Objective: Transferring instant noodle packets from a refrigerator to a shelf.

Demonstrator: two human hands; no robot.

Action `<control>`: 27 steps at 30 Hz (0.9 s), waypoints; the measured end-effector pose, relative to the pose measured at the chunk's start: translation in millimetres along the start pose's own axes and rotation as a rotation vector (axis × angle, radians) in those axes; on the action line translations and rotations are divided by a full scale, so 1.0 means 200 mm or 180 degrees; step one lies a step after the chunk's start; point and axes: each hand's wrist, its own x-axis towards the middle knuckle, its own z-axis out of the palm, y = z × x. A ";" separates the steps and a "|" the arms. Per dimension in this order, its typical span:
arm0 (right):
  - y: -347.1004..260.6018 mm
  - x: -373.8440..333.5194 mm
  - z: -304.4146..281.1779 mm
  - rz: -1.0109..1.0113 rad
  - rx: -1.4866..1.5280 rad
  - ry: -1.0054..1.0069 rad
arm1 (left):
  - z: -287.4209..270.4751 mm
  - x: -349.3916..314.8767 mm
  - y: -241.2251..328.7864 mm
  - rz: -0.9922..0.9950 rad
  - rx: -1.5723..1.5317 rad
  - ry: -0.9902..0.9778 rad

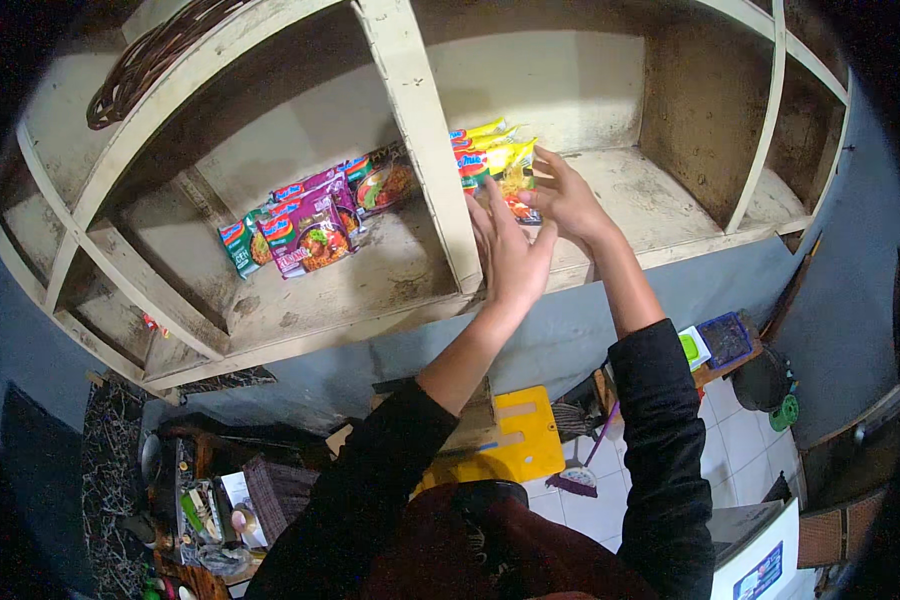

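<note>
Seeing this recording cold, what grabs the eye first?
Probably the yellow packets just right of the cream upright, with the left hand and right hand near them. Next, the purple packets left of that upright; then the bright yellow panel below the cabinet.

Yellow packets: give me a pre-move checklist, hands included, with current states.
1. Left hand and right hand both in view: ok.
2. Yellow packets inside the right compartment: ok.
3. Unobstructed view of those packets: not ok, the hands and the divider partly cover them.
4. Firm hold on them: cannot tell, contact is hidden.
5. Left hand free of the divider: cannot tell, they overlap in this view.
6. Purple packets apart from both hands: ok.
</note>
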 end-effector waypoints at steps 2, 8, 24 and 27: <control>-0.05 -0.05 -0.01 -0.0038 -0.0524 0.0547 | -0.08 -0.08 0.01 0.0161 -0.0417 -0.0427; -0.18 -0.45 0.22 -0.1389 -0.1684 0.1834 | -0.60 -0.54 -0.16 0.0257 -0.1840 -0.1483; 0.12 -1.47 1.61 -0.0217 -0.1323 -0.1661 | -1.56 -1.41 -1.17 -0.1739 -0.1577 -0.1195; 0.16 -1.55 1.68 -0.0056 -0.1443 -0.2184 | -1.62 -1.58 -1.20 -0.1874 -0.1660 -0.0881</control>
